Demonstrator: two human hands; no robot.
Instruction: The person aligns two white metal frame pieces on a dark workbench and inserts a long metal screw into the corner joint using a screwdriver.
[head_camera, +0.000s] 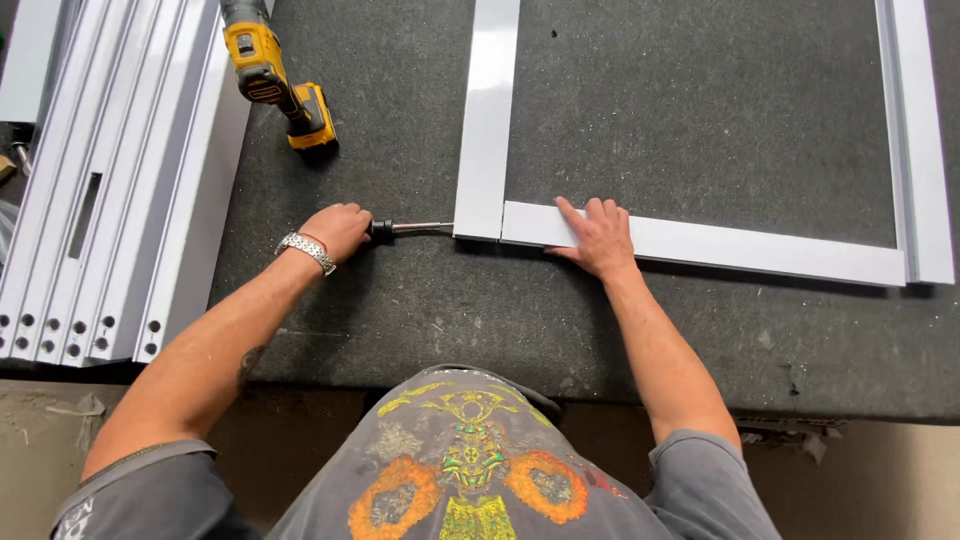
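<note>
the left hand (338, 228) is closed round the dark handle of a screwdriver (405, 229), whose metal shaft runs level to the outer edge of a white frame (700, 243) at its corner joint. the right hand (598, 238) lies flat, fingers spread, on the frame's lower rail just beside that corner. a metal watch (306, 251) sits on the left wrist. the frame lies on a dark felt-covered worktop (420, 320). a yellow and black cordless drill (275, 75) lies on the worktop above the left hand, well apart from it. a stack of white profiles (110, 190) with drilled holes lies along the left edge.
</note>
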